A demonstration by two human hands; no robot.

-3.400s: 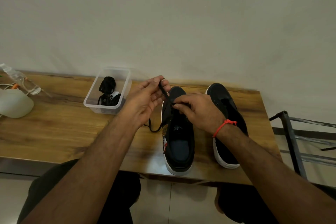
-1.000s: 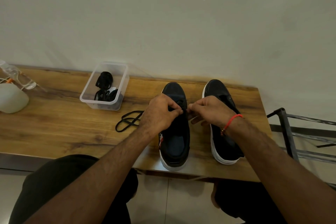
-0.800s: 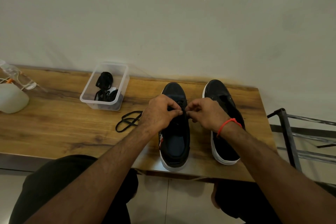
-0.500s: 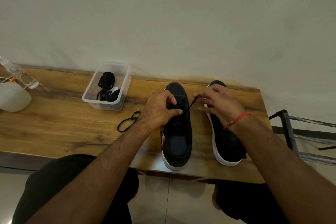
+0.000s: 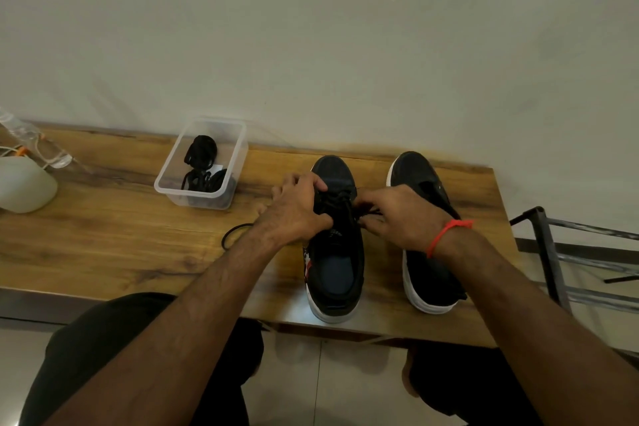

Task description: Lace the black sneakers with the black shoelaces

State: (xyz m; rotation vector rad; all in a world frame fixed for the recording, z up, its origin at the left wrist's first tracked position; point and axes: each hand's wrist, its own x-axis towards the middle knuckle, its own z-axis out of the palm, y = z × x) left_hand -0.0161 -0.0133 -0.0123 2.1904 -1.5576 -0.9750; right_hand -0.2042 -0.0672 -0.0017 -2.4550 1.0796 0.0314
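One wooden table [image 5: 103, 245] runs along the wall. Two black sneakers stand on it side by side, toes at 12 o'clock: the left shoe [image 5: 337, 266] under both hands, the right shoe [image 5: 427, 273] just beside it at 3 o'clock. One clear tub [image 5: 238, 152], at 10 o'clock from the left shoe, holds a bundle of spare laces [image 5: 202, 166]. One white jug [image 5: 20, 183] sits at the far 9 o'clock edge. The left hand [image 5: 297, 214] curls over the left shoe's eyelet area, gripping it. The right hand [image 5: 401, 214] pinches the lace [image 5: 340, 199] with curled fingers. One loop of that lace lies on the table at the left wrist's 9 o'clock. One red thread [image 5: 446, 235] circles the right wrist.
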